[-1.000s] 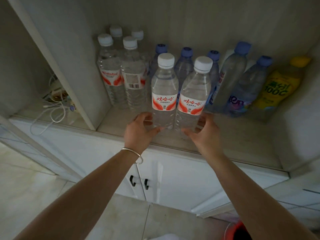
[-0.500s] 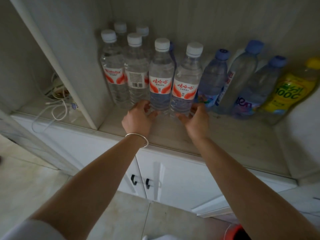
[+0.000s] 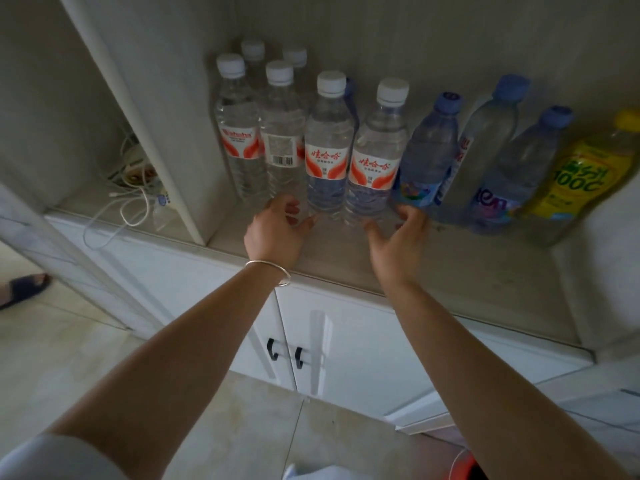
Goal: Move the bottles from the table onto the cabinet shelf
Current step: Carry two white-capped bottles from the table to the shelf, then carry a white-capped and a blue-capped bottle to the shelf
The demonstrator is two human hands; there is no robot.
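The two red-labelled bottles, the left bottle (image 3: pixel 327 147) and the right bottle (image 3: pixel 377 157), now stand upright on the shelf (image 3: pixel 450 271), deep in the row. One second earlier they stood near the shelf's front edge, well forward of the other bottles. Half a second earlier they were already pushed back into line. The pair now stands side by side, touching or nearly touching, between the white-capped group (image 3: pixel 256 133) on the left and the blue-capped bottles (image 3: pixel 429 150) on the right. A yellow bottle (image 3: pixel 581 174) stands at the far right end.

The left hand (image 3: pixel 273 233) has come off the left bottle. Its grip is loose: the fingers are relaxed and lightly curled just beside the bottle's base, and whether the fingertips still touch the plastic cannot be told. The right hand (image 3: pixel 398 240) is in the same state beside the right bottle's base, fingers spread and holding nothing. Earlier, both hands were closed around the lower bodies of the bottles.

Meaning for the task: this pair appears to be delivered and released. Both bottles stand without support and show no tilt. The counter that supplies the bottles is not in view, so the number left to move cannot be judged. The likely next step is to withdraw both hands and return for more. The shelf's front strip offers room for further bottles.
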